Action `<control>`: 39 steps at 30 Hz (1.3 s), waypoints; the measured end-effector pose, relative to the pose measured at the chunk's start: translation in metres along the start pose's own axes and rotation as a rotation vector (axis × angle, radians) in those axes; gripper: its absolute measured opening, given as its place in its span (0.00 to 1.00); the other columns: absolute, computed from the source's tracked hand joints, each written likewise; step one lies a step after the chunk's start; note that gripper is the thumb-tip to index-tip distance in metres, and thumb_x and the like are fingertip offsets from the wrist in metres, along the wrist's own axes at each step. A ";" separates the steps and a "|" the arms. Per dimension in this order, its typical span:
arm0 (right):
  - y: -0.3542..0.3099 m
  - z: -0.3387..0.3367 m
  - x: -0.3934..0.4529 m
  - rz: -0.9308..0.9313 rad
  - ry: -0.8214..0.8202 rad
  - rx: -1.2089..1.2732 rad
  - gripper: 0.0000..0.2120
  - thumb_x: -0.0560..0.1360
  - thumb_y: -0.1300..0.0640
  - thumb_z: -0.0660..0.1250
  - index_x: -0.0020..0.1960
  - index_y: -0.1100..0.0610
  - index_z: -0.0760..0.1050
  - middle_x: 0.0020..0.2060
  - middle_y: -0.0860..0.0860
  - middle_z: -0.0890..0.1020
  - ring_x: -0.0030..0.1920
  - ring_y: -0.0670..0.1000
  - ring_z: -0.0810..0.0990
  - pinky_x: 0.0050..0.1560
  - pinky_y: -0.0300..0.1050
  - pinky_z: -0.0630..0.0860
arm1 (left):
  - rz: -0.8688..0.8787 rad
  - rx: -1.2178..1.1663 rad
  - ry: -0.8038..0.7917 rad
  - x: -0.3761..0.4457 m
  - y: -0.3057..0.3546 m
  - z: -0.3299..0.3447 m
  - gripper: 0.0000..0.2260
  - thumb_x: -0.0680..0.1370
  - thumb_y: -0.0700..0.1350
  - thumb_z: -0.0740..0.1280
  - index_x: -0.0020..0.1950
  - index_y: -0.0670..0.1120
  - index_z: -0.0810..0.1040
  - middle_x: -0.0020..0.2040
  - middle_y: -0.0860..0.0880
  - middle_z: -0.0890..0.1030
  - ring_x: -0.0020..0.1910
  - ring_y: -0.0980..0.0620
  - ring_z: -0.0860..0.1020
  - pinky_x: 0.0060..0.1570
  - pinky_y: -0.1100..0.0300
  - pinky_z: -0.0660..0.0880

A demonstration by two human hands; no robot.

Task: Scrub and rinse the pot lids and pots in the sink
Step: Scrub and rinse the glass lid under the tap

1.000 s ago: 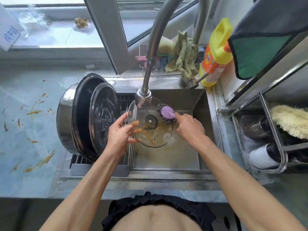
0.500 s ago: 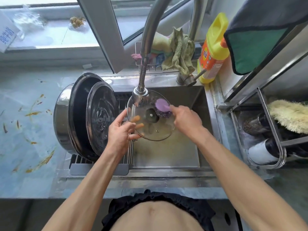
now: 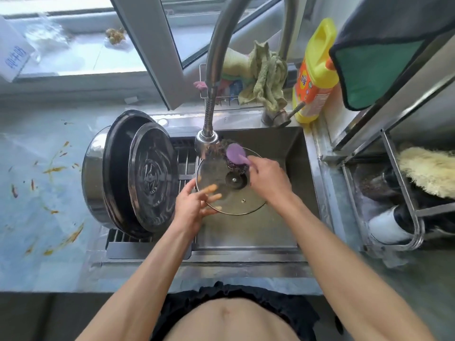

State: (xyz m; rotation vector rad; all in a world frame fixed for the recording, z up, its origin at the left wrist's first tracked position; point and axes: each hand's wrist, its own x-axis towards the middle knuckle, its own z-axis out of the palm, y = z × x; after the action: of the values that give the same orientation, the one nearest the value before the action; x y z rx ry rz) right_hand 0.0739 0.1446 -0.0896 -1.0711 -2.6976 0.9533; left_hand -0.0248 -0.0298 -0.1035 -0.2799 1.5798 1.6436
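A round glass pot lid (image 3: 234, 195) with a dark centre knob is held tilted over the steel sink (image 3: 248, 232), under the faucet head (image 3: 206, 141). My left hand (image 3: 193, 205) grips the lid's left rim, fingers showing through the glass. My right hand (image 3: 267, 178) holds a purple-handled steel-wool scrubber (image 3: 235, 155) against the lid's upper part. A steel pot (image 3: 98, 178) with dark lids (image 3: 154, 178) stacked in it leans on the drain rack at the sink's left.
A yellow and orange detergent bottle (image 3: 314, 80) stands behind the sink's right corner. A green rag (image 3: 264, 77) hangs in a wire caddy behind the tap. A steel rack (image 3: 394, 193) with utensils is on the right. The counter (image 3: 41, 183) on the left carries orange food stains.
The scrubber has moved from the lid's right edge up to its top, near the faucet head. The lid has turned a little in my left hand.
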 end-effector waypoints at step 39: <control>-0.006 -0.059 0.095 0.311 -0.007 -0.616 0.27 0.81 0.65 0.54 0.78 0.65 0.53 0.64 0.62 0.77 0.62 0.62 0.78 0.57 0.56 0.75 | -0.024 0.097 -0.104 0.004 0.043 0.020 0.28 0.78 0.28 0.56 0.73 0.51 0.71 0.55 0.41 0.83 0.41 0.42 0.86 0.28 0.57 0.79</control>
State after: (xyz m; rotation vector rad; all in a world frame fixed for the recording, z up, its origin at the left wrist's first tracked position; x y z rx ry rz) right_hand 0.0163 0.2326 -0.0524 -1.6165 -2.9582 0.1185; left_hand -0.0492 -0.0044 -0.0714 -0.1597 1.5662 1.5336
